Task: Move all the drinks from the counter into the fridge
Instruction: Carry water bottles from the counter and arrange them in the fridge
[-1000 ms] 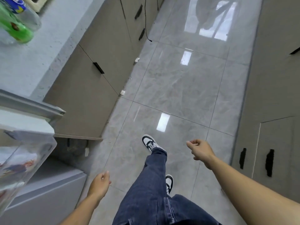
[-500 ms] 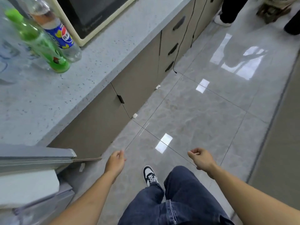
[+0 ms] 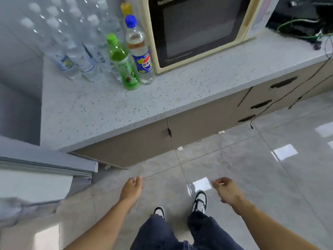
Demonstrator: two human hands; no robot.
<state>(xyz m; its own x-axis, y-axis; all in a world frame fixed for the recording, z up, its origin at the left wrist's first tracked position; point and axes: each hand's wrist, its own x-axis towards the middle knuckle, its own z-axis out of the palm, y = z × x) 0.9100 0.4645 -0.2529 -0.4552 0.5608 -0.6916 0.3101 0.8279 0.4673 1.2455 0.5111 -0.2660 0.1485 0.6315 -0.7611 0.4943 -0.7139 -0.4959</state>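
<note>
Down near the floor tiles, both of the person's hands hang in front of the body with nothing in them. The left hand (image 3: 131,188) has its fingers fairly straight and relaxed, held together and pointing forward toward the cabinet fronts; it touches nothing. The right hand (image 3: 227,190) is loosely curled, fingers bent inward over the palm and the thumb sticking out to the side, also empty and touching nothing. The two hands are well apart from each other, with the person's black-and-white shoes (image 3: 200,200) and dark jeans between and below them.

Up on the speckled counter (image 3: 100,112) the drinks stand waiting, well away from either hand. A green bottle (image 3: 122,64) with a green cap stands nearest the counter's front, touching or just beside a clear bottle with a blue cap and blue label (image 3: 139,51). Behind that one a yellow-capped bottle (image 3: 125,8) peeks out, mostly hidden. To their left is a cluster of clear water bottles (image 3: 72,42) with white caps, packed close together. A cream-coloured microwave (image 3: 198,29) sits just to the right of the coloured bottles.

At the left edge, the pale fridge door (image 3: 45,163) stands open beside the counter's end.
</note>
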